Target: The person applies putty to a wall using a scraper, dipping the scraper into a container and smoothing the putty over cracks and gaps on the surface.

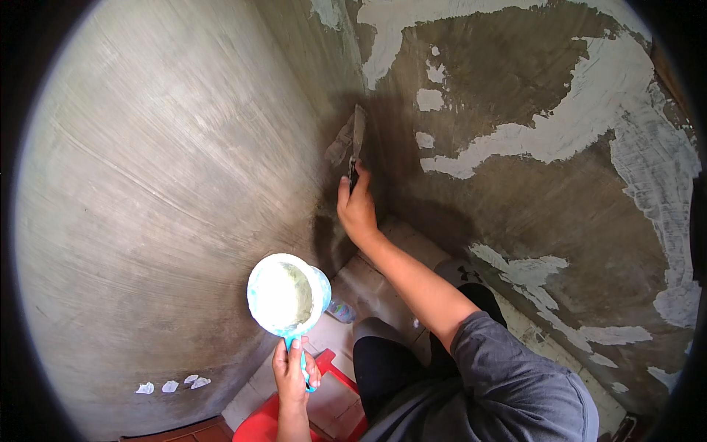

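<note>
My left hand (292, 372) is closed round the blue handle of a plastic dipper (324, 289), held low beside the left wall. White putty (291, 296) lies inside it, very bright in the light. My right hand (358, 210) reaches up to the corner, its fingers wrapped round the dark handle of a putty knife (359, 131). The blade points upward at the left wall (169, 169), close to the corner. Next to the blade, a thin wet-looking smear (339, 144) marks that wall.
The right wall (508, 199) is grey-brown with irregular patches of white putty (589, 110). Small white dabs (170, 386) dot the left wall low down. On the tiled floor (331, 401) stand a clear bottle (341, 311) and a red plastic object (258, 425), near my legs.
</note>
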The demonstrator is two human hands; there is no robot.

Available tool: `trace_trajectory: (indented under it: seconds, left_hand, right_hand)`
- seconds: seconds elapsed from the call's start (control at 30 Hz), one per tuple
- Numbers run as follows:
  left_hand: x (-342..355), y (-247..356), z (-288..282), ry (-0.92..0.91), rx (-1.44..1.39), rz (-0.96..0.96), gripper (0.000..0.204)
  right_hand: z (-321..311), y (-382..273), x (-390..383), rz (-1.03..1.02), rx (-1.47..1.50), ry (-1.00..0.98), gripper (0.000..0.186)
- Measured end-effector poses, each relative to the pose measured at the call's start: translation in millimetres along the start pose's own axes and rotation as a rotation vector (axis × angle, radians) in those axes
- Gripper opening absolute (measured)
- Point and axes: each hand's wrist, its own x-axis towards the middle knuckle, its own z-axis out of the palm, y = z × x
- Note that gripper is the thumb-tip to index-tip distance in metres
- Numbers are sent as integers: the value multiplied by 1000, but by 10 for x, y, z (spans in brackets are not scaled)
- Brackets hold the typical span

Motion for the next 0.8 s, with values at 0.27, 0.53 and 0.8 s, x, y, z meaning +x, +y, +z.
trace_trajectory:
  seconds: [0.27, 0.53, 0.8]
  left_hand:
    - [24, 6, 24, -8, -10, 5, 23]
    - [23, 14, 28, -17, 1, 22, 24]
    - [17, 34, 27, -17, 13, 16, 26]
  right_hand:
    - [-15, 226, -163, -108, -37, -40, 46]
    - [3, 91, 101, -103, -104, -15, 44]
    - [-112, 363, -782, -13, -86, -214, 50]
